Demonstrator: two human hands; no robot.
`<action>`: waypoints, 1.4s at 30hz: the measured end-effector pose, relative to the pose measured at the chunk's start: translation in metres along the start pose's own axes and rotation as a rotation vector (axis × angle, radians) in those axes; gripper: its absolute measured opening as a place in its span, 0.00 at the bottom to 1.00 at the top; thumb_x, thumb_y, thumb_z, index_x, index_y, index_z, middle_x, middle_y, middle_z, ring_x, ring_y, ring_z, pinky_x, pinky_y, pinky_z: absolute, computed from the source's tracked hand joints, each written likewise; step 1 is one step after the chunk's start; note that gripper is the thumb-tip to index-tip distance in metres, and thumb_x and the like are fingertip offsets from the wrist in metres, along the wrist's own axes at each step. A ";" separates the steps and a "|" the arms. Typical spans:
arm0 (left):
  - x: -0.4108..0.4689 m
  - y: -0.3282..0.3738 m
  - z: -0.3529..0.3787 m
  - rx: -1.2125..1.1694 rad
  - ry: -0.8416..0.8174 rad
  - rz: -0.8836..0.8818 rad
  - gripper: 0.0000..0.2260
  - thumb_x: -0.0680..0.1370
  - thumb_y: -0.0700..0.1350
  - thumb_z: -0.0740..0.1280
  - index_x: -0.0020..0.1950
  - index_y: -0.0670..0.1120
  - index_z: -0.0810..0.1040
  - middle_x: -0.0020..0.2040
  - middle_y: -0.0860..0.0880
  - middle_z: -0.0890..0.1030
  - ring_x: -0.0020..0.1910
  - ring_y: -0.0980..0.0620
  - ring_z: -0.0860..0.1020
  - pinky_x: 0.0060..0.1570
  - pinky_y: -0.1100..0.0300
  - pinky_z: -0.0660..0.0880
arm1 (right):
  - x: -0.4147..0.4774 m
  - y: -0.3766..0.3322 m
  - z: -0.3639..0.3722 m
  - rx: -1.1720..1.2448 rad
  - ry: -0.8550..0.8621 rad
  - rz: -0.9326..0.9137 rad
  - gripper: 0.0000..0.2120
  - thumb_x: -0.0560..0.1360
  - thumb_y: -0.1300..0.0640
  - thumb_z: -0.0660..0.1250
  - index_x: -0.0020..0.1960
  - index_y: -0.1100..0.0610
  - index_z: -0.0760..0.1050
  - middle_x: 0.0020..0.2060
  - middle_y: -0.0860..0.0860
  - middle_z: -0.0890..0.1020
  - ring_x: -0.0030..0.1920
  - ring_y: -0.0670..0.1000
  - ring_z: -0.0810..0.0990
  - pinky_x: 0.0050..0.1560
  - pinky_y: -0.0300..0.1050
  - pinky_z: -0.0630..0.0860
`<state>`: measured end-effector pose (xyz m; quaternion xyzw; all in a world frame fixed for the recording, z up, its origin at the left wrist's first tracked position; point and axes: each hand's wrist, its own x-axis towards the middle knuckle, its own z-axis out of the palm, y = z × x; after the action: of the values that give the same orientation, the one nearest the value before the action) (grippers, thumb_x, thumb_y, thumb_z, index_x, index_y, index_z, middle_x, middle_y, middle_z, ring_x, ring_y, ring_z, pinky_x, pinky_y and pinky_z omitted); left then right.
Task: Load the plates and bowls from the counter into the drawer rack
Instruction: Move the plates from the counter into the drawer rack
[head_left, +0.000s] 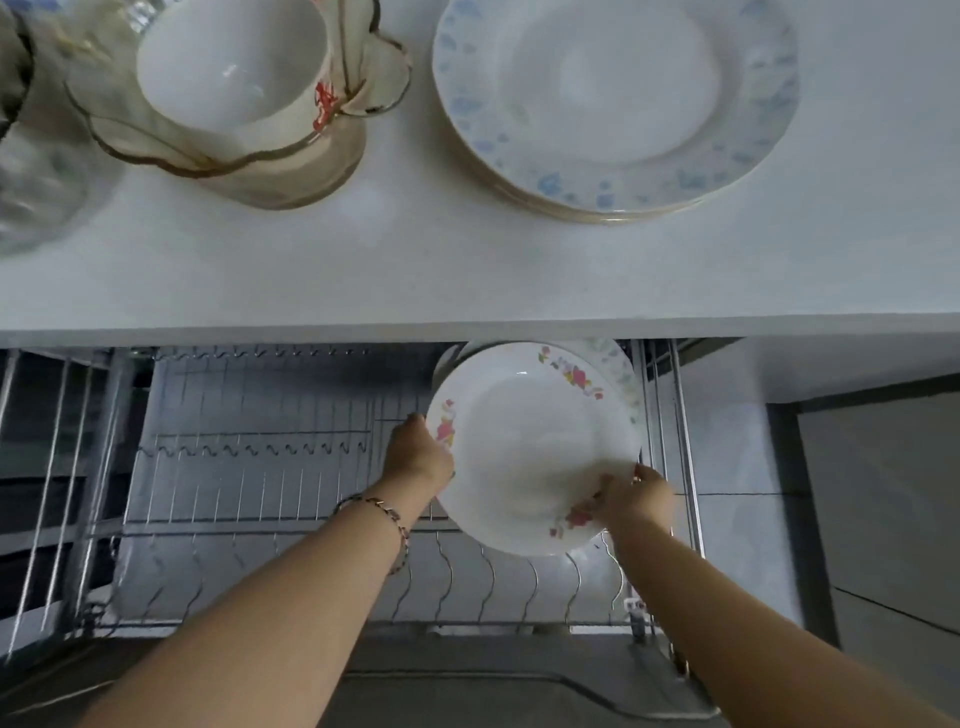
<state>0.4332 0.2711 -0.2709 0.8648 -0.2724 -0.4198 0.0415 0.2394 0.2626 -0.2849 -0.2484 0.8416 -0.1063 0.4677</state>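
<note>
Both hands (530, 478) gripping floral plate (530, 447), no writing

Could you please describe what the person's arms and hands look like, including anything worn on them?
Both forearms are bare, with no sleeves in view. The left hand has a thin chain bracelet with dark and metallic links around its wrist. The right hand seems to have a small ring, though it is too blurred to be sure.

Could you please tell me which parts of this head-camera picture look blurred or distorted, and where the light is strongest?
Head view: the clear glassware at far left is smeared by blur; the wide lens bows the chrome wire drawer rack at the left edge; the white counter is brightly lit, washing out the blue-patterned plate stack; both hands, left and right, and the pink-flowered white plate look slightly soft.
</note>
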 end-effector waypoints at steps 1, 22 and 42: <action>0.005 0.003 0.003 0.017 0.004 -0.003 0.14 0.75 0.33 0.66 0.60 0.38 0.72 0.59 0.42 0.78 0.56 0.44 0.78 0.47 0.61 0.74 | 0.004 -0.001 0.004 0.024 0.001 0.008 0.16 0.74 0.67 0.60 0.61 0.64 0.75 0.45 0.61 0.82 0.29 0.54 0.79 0.28 0.41 0.75; -0.018 0.018 0.036 -0.453 -0.154 -0.283 0.17 0.76 0.32 0.57 0.65 0.37 0.70 0.62 0.37 0.76 0.54 0.39 0.78 0.48 0.51 0.79 | -0.005 -0.008 -0.003 -0.161 -0.176 0.014 0.07 0.76 0.62 0.57 0.49 0.63 0.71 0.34 0.54 0.73 0.31 0.53 0.70 0.26 0.38 0.62; -0.089 0.217 -0.148 -0.424 0.006 0.108 0.22 0.75 0.41 0.64 0.67 0.36 0.67 0.63 0.38 0.76 0.61 0.40 0.75 0.61 0.52 0.74 | -0.059 -0.291 -0.156 -0.350 -0.032 -0.662 0.24 0.76 0.55 0.60 0.70 0.61 0.63 0.64 0.60 0.73 0.60 0.59 0.75 0.56 0.47 0.71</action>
<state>0.4042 0.1089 -0.0477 0.8221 -0.2240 -0.4622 0.2455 0.2269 0.0362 -0.0375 -0.5847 0.7137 -0.1024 0.3718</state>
